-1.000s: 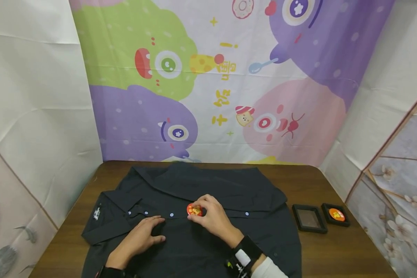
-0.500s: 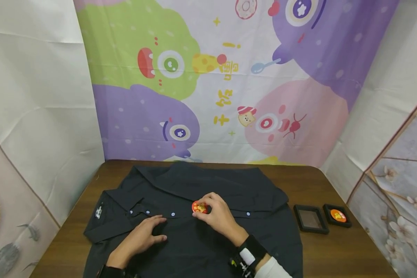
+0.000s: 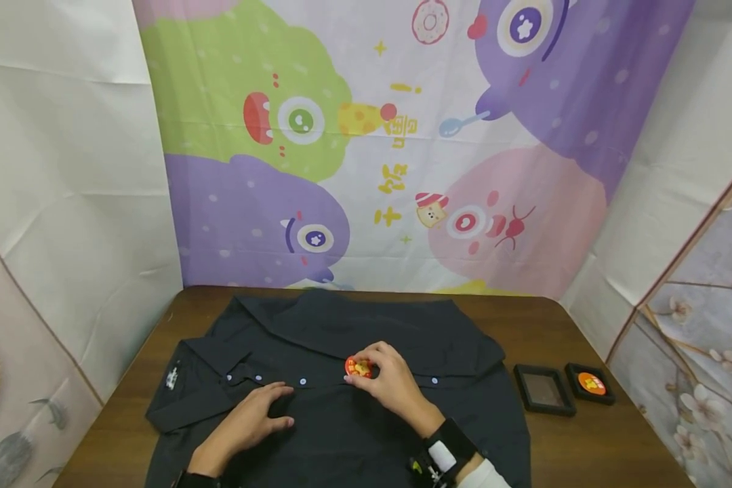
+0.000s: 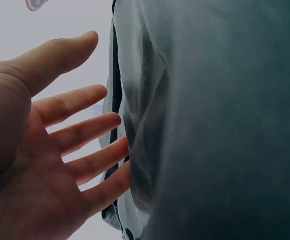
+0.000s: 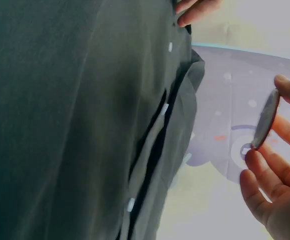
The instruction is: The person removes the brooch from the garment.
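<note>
A dark button-up shirt (image 3: 341, 440) lies spread over the table, with small pale buttons along its placket. Between thumb and fingers, my right hand (image 3: 396, 390) pinches a round red badge (image 3: 357, 367) with a yellow design, over the middle of the shirt. From the right wrist, the badge (image 5: 266, 119) shows nearly edge-on, its grey back towards the shirt and apart from the cloth. My left hand (image 3: 248, 421) lies on the shirt left of the badge, just below the placket. In the left wrist view its fingers (image 4: 87, 131) are spread and hold nothing.
At the table's right side stand a black square frame (image 3: 561, 411) with a see-through panel and a smaller black case (image 3: 610, 400) bearing an orange round badge (image 3: 592, 383). A cartoon-print cloth (image 3: 372, 257) hangs behind the wooden table (image 3: 592, 447).
My right hand has shifted a little to the right along the placket with the red badge. The left hand stays where it was on the shirt.
</note>
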Available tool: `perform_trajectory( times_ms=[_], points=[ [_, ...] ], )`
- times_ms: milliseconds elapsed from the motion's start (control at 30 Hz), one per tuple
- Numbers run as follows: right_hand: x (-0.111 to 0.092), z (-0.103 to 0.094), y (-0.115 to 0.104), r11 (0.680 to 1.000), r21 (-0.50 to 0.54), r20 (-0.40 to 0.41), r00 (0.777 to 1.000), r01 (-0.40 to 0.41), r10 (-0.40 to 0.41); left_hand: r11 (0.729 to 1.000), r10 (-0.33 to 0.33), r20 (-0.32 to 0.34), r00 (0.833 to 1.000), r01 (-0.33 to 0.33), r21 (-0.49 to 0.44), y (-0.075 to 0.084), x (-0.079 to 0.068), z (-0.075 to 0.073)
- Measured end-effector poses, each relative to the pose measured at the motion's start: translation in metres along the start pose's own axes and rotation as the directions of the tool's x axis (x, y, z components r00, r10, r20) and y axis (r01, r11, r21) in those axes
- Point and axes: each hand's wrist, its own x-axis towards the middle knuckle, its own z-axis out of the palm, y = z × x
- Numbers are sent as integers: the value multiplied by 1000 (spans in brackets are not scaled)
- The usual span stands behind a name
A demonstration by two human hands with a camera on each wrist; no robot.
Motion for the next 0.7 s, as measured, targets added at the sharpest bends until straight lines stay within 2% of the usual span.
perform_trajectory(
  times_ms=[200,500,700],
  points=[
    [-1,-3,-2,1000,-12,53,998,-17,18,1000,-1,-7,1000,1,-5,-1,0,1],
    [-1,-9,1,1000,-15,20,999,-28,28,1000,-16,-7,1000,16,6,-3,0,2],
    [-3,-13,3,999,-23,28,999,-38,39,1000,-18,-11,1000,18,0,-3,0,2]
  ],
)
